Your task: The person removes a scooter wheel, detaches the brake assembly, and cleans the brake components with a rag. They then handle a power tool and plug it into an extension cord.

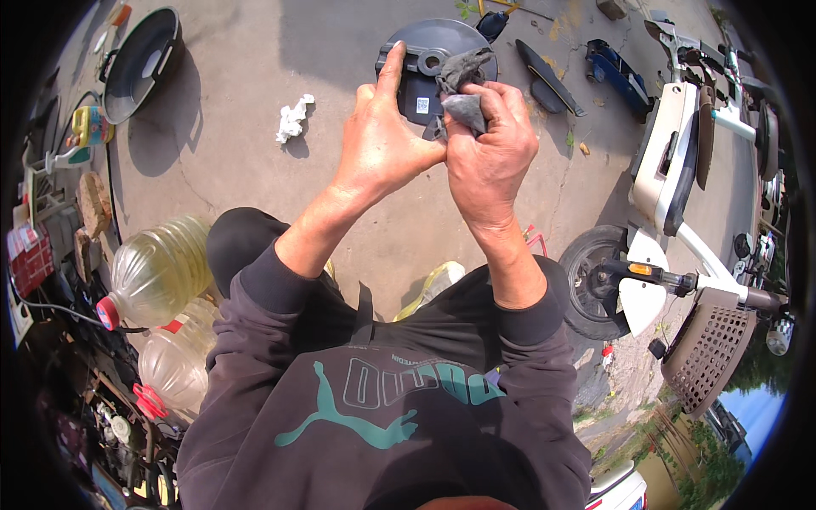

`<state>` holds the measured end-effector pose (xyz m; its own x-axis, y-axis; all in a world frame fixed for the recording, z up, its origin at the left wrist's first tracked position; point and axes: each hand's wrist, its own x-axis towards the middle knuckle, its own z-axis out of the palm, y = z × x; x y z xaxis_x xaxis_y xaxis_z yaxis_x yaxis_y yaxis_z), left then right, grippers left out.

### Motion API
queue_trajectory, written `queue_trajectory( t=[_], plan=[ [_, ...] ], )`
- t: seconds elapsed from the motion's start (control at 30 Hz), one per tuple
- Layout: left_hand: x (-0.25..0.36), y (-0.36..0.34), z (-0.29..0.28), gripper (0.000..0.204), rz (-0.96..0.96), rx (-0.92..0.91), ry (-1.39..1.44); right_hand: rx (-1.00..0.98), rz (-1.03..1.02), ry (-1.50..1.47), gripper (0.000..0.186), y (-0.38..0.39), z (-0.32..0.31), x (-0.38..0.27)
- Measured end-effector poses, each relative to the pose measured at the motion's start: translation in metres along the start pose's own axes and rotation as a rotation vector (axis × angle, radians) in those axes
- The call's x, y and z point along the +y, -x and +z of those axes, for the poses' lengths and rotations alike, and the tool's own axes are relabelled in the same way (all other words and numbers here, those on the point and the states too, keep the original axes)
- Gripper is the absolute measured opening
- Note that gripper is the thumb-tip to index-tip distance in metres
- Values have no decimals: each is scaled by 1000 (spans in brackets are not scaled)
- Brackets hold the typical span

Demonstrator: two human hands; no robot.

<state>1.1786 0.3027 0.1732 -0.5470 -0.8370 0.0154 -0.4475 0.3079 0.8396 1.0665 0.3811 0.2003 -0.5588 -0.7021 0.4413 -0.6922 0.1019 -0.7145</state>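
A dark grey round part [432,36] with a raised ring and a small white code label is in front of me, at the top middle; I cannot make out its exact kind. My left hand [380,140] grips it at its left edge, index finger stretched along the rim and thumb reaching toward my right hand. In my right hand [493,140] a crumpled grey rag [463,76] is pinched and pressed against the part's right side. The rag and fingers cover that side of the part.
A black basin [144,64] stands far left, with a crumpled white tissue [294,118] on the concrete. Large clear plastic jugs [161,268] lie by my left knee. At the right stands a white scooter [667,161], its front wheel [591,280] near my right knee. Dark panels [548,76] lie beyond.
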Motion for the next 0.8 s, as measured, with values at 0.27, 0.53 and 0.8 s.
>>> queue_trajectory(
  t=[0.27, 0.53, 0.8],
  plan=[
    [18, 6, -6, 116, 57, -109, -23, 120, 550, -613, 19, -60, -40, 84],
    [14, -1, -11, 113, 186, 73, -206, -96, -268, 188, 27, -8, -22, 14],
    [-7, 2, -3, 115, 260, 97, -399, -136, -221, 230, 26, 13, 9, 14]
  ],
)
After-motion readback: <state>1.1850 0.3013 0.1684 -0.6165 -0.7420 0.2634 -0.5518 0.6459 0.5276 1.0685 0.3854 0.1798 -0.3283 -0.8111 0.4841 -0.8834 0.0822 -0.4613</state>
